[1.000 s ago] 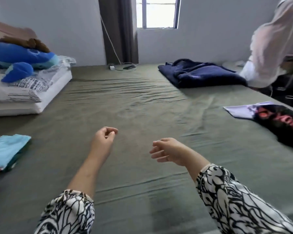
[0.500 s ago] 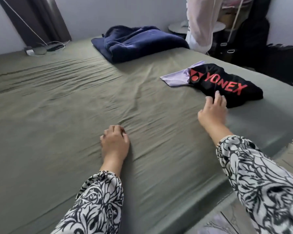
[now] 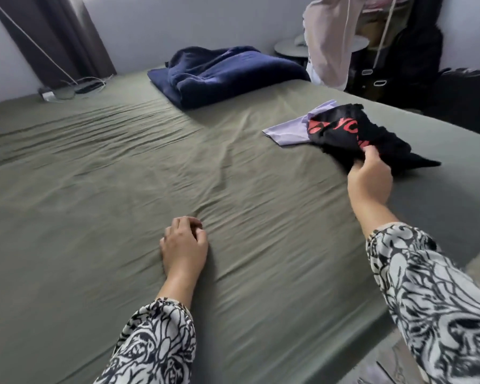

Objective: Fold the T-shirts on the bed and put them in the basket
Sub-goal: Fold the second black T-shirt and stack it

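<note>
1. A wide bed point(image 3: 100, 195) under a wrinkled olive sheet filled most of the view.
2. The right hand point(image 3: 369, 177) reached toward the bed's right side and pinched the near edge of a black T-shirt point(image 3: 344, 134) with red lettering, thumb on top, lifting that edge off the sheet.
3. The rest of the black shirt lay crumpled near the right edge of the bed, partly covering a lilac shirt point(image 3: 287, 130) that stuck out to its left.
4. The left hand point(image 3: 184, 245) rested on the sheet well apart from the shirts, fingers curled under, holding nothing.
5. Both arms wore black-and-white patterned sleeves point(image 3: 438, 300).
6. A folded navy blanket point(image 3: 225, 74) lay at the far side of the bed, behind the shirts.
7. Cables and a charger point(image 3: 48, 94) sat in the far left corner below a dark curtain point(image 3: 64, 37).
8. A pale garment point(image 3: 330, 45) hung beyond the bed at the upper right, in front of dark bags.
</note>
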